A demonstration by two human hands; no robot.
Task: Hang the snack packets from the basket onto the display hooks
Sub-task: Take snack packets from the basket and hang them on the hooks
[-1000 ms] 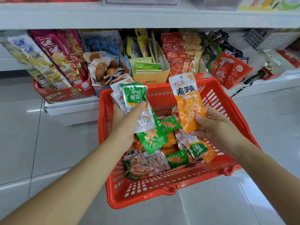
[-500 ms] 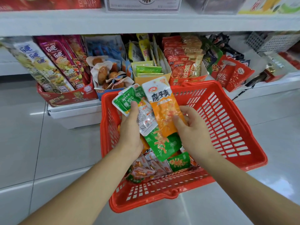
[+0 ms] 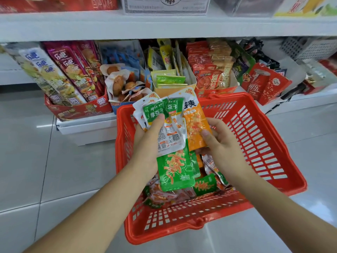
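Observation:
A red plastic basket (image 3: 259,143) sits on the floor below me, with several snack packets piled in its near left part. My left hand (image 3: 147,141) grips a fanned bunch of green-and-white packets (image 3: 164,125) above the basket, its thumb pressed on the top one. A long green packet (image 3: 175,170) hangs from the bunch. My right hand (image 3: 220,143) pinches an orange packet (image 3: 196,128) and holds it against the right side of the bunch. No display hooks are in view.
A low shelf behind the basket holds a red box of long chip bags (image 3: 73,73), a yellow carton of green packets (image 3: 171,83) and red snack packs (image 3: 211,73). A white shelf board (image 3: 164,24) runs above. Grey floor tiles (image 3: 54,170) lie to the left.
My right hand has brought the orange packet leftward from over the basket's middle until it lies against the bunch in my left hand. Both hands have risen slightly.

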